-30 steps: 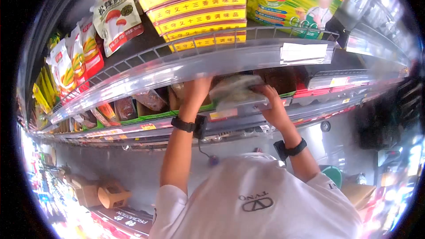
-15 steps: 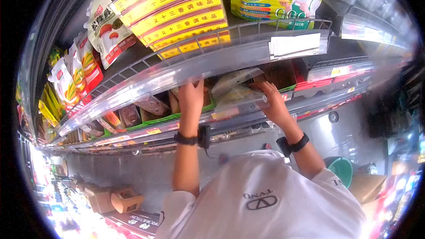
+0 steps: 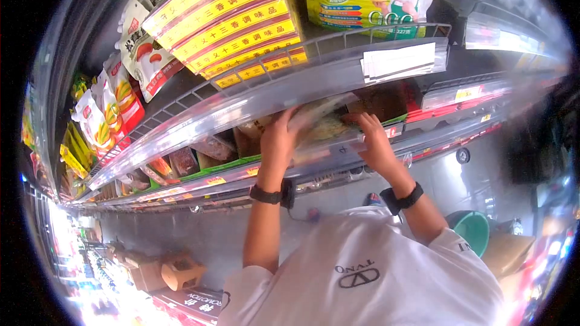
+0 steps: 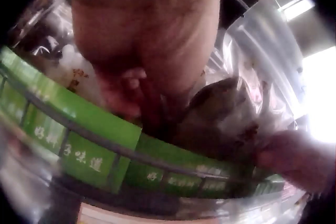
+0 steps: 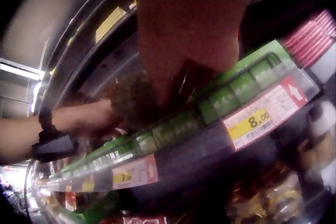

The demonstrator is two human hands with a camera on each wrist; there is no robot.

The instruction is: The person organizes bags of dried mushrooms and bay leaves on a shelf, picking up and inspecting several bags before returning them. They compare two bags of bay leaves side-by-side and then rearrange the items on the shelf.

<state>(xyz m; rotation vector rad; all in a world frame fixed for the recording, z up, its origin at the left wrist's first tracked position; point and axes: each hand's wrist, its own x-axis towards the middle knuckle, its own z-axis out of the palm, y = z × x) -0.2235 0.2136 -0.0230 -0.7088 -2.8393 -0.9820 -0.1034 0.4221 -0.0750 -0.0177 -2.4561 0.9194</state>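
A clear plastic bag of dried greenish-brown food [image 3: 329, 124] sits in a green-fronted carton on the lower shelf, under the upper shelf's lip. At its right side, my right hand [image 3: 376, 139] holds the bag's edge, fingers over it and thumb low in front. My left hand [image 3: 279, 139] reaches in at the bag's left side, its thumb right by the plastic. In the left wrist view, the fingers of my left hand [image 4: 142, 71] bend down behind the green carton front [image 4: 79, 145], and the clear bag [image 4: 231, 108] lies beside them. The upper shelf's lip hides part of the bag.
Above runs the upper shelf's wire rail [image 3: 338, 39], close over both hands, with stacked yellow seasoning boxes [image 3: 235, 18] and a green-yellow pouch [image 3: 368, 0] behind it. More bagged goods [image 3: 211, 148] stand left in the cartons. A price tag [image 5: 252, 124] lines the shelf edge.
My left hand has shifted right, up to the bag's left side. The bag has settled lower into the carton, with my right hand staying at its right edge. The head view has shifted slightly.
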